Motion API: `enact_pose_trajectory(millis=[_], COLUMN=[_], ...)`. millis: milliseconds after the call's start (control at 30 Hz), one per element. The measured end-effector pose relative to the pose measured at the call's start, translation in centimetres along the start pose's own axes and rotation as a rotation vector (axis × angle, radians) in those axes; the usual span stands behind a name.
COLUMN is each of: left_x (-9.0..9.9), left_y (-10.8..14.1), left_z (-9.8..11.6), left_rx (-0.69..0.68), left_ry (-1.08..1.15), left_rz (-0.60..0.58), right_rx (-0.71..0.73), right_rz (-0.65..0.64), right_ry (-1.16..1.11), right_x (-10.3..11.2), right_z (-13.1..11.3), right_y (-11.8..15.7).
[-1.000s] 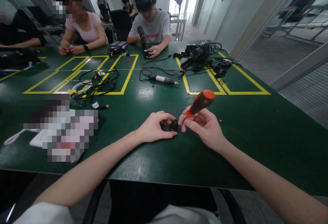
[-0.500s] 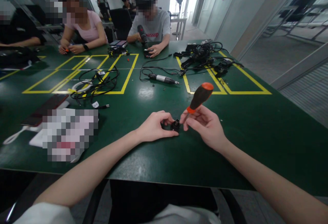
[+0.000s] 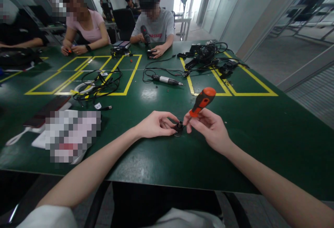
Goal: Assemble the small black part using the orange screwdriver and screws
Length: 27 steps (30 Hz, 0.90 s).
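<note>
A small black round part stands on the green table in front of me. My left hand grips it from the left, with fingertips at its far and near sides. In my right hand is a screwdriver with an orange and black handle, held low near its shaft. The handle leans up and to the right. Its shaft points down toward the right side of the black part; the tip is too small to make out.
A black and silver pen-shaped tool lies beyond my hands. Tangled cables are at the left, more black cables at the back right. A phone lies left. People sit across the table, one holding a power tool.
The screwdriver handle has turned, showing more orange, and tilts slightly lower. The fingers of my left hand have shifted on the black part, the thumb moving up and left.
</note>
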State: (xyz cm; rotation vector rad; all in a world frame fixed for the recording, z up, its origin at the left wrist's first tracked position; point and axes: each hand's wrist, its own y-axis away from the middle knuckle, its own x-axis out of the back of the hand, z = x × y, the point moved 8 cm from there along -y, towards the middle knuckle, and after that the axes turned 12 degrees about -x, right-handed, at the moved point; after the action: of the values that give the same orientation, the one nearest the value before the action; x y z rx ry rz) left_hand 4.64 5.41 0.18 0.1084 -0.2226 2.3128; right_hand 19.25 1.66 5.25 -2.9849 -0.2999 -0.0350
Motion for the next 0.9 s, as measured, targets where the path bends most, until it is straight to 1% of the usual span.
enact_pose_trajectory(millis=[67, 133, 267, 433, 567, 733, 900], left_x=[0.0, 0.1, 0.6, 0.5, 0.1, -0.3, -0.8], left_y=[0.0, 0.0, 0.0, 0.2, 0.4, 0.4, 0.5], left_z=[0.3, 1.0, 2.2, 2.5, 2.5, 2.5, 2.4], left_rx=[-0.031, -0.1, -0.223, -0.27, -0.291, -0.338, -0.356], left_ry=[-0.065, -0.188, -0.423, -0.604, -0.676, -0.72, -0.748], left_rz=[-0.016, -0.02, 0.047, 0.066, 0.054, 0.032, 0.046], right_rx=[0.003, -0.004, 0.008, -0.001, 0.002, -0.002, 0.034], right_rz=[0.009, 0.012, 0.011, 0.02, 0.037, 0.038, -0.006], right_ry=[-0.006, 0.009, 0.024, 0.024, -0.008, 0.04, 0.045], right_x=[0.1, 0.1, 0.2, 0.2, 0.3, 0.3, 0.1], right_z=[0.0, 0.1, -0.1, 0.0, 0.2, -0.1, -0.6], right_y=[0.0, 0.0, -0.1, -0.1, 0.0, 0.1, 0.2])
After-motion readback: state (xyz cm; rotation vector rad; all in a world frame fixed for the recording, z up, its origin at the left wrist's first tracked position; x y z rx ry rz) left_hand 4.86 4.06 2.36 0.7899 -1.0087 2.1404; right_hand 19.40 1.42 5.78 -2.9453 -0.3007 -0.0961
